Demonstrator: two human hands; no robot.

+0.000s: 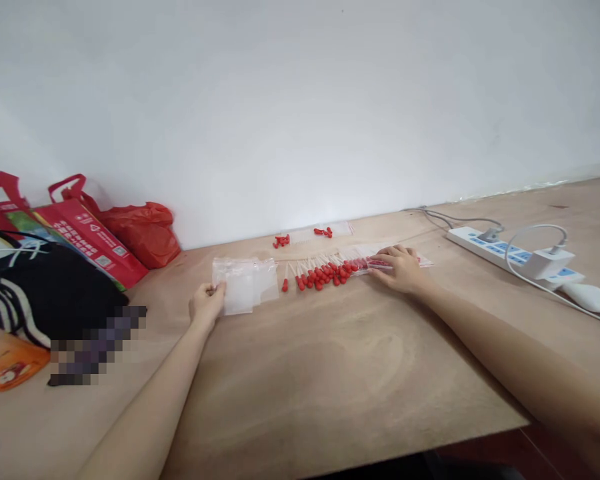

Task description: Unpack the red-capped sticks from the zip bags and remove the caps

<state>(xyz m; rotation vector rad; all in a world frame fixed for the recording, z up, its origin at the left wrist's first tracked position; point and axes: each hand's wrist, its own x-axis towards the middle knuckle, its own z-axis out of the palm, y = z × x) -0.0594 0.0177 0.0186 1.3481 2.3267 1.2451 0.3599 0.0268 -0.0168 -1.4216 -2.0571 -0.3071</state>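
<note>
On the bench (pixel 300 380), a pile of loose red-tipped sticks (pixel 325 273) lies between the person's two hands, nearer the right, shafts pointing toward the wall and red ends toward the person. The left hand (pixel 207 303), beyond the pile's left end, is pinched on the edge of flat clear bags (pixel 237 290). The right hand (pixel 399 268) rests over a bag of sticks (pixel 363 261), fingers slightly parted; whether it grips cannot be told.
</note>
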